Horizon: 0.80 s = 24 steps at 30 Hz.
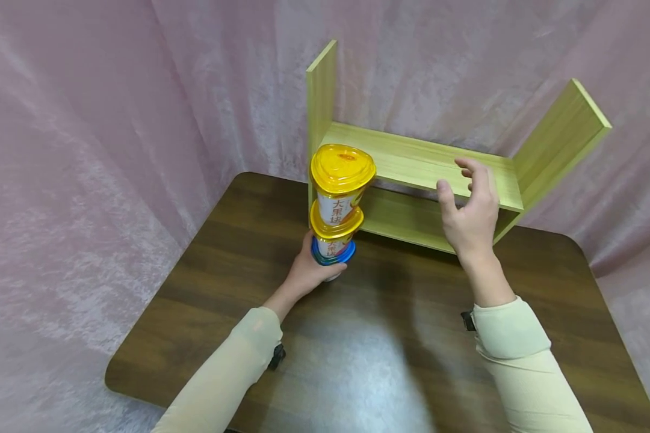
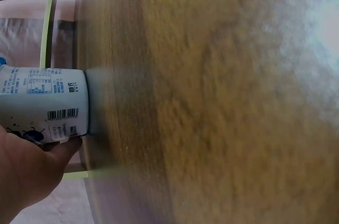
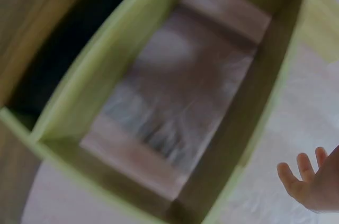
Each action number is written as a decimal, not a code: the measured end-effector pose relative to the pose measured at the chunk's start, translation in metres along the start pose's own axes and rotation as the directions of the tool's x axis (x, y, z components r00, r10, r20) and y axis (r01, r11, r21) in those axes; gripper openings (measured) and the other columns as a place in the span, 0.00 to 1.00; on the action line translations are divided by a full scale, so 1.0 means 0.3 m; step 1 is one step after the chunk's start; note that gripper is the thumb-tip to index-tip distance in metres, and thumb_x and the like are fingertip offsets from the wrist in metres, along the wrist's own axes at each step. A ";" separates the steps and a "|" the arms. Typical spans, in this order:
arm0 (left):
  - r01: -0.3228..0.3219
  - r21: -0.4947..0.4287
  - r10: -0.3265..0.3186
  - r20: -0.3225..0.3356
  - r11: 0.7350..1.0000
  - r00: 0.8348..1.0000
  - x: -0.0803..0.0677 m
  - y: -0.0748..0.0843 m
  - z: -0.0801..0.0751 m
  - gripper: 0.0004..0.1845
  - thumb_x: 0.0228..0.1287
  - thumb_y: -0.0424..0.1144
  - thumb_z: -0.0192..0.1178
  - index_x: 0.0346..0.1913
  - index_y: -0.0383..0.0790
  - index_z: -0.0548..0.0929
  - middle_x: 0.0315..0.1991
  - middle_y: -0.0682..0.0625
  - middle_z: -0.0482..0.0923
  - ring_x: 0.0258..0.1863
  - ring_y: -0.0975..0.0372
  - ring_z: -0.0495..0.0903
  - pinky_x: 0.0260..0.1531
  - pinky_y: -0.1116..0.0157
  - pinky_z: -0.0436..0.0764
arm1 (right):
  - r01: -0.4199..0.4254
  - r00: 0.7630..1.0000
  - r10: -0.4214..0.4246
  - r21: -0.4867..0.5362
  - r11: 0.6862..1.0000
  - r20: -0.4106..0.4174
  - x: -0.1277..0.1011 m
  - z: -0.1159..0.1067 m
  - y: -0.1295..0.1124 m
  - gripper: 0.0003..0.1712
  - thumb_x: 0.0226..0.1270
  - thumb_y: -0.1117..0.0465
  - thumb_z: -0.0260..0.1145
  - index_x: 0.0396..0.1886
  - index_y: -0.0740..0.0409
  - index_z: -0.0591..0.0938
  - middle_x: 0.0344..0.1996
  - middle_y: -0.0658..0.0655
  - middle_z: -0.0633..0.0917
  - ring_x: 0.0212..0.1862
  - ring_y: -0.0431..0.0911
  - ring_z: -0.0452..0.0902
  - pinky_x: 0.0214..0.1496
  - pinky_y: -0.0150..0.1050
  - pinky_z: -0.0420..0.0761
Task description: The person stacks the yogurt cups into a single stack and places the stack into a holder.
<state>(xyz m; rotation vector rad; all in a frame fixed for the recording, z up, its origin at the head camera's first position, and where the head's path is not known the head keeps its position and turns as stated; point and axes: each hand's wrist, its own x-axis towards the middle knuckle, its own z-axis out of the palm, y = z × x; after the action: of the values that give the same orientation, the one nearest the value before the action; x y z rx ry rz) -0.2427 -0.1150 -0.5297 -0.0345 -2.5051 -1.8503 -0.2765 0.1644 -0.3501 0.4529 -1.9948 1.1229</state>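
Three plastic tubs stand in a stack to the left in the head view. The top tub (image 1: pixel 342 171) and the middle tub (image 1: pixel 336 221) have yellow lids and white labels with red writing. A blue lid (image 1: pixel 330 257) tops the bottom tub (image 2: pixel 45 102), whose white side carries a barcode in the left wrist view. My left hand (image 1: pixel 310 264) grips this bottom tub, its thumb along the near side and its other fingers partly hidden behind. My right hand (image 1: pixel 472 216) holds nothing, raised before the shelf with thumb and fingers spread apart and bent a little.
A pale wooden shelf unit (image 1: pixel 422 157) with two tall side panels and a lower compartment stands at the back of the brown table (image 1: pixel 216 288). The stack is close before its left side. Pink curtains (image 1: pixel 86 120) hang behind and around the table.
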 end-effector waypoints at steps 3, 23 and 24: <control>-0.004 0.008 0.004 0.002 1.000 1.000 0.000 -0.002 -0.002 0.56 0.54 0.52 0.78 0.77 0.56 0.49 0.66 0.50 0.68 0.63 0.53 0.72 0.64 0.47 0.72 | -0.025 0.999 0.024 -0.029 0.999 -0.036 -0.017 -0.046 0.061 0.40 0.64 0.34 0.60 0.59 0.64 0.80 0.51 0.68 0.80 0.57 0.62 0.73 0.55 0.57 0.68; -0.005 -0.002 0.005 0.008 1.000 1.000 0.004 0.003 0.003 0.56 0.54 0.50 0.78 0.77 0.56 0.49 0.67 0.50 0.67 0.64 0.53 0.71 0.65 0.48 0.71 | -0.338 0.895 0.332 0.032 0.941 -0.300 -0.016 -0.242 0.270 0.27 0.63 0.49 0.63 0.60 0.51 0.72 0.49 0.47 0.75 0.50 0.41 0.74 0.46 0.32 0.73; -0.004 -0.005 0.004 0.010 1.000 1.000 0.004 0.003 0.004 0.56 0.54 0.49 0.78 0.77 0.56 0.49 0.67 0.50 0.67 0.64 0.53 0.71 0.65 0.48 0.71 | -0.379 0.894 0.373 0.021 0.925 -0.248 -0.010 -0.242 0.291 0.29 0.66 0.50 0.63 0.64 0.51 0.70 0.51 0.48 0.76 0.52 0.42 0.74 0.48 0.33 0.73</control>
<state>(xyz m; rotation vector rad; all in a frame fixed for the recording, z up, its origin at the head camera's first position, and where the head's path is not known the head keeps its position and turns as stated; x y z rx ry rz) -0.2439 -0.1136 -0.5293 -0.0483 -2.5051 -1.8596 -0.2959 0.2725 -0.3793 -0.0986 -1.9155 1.3116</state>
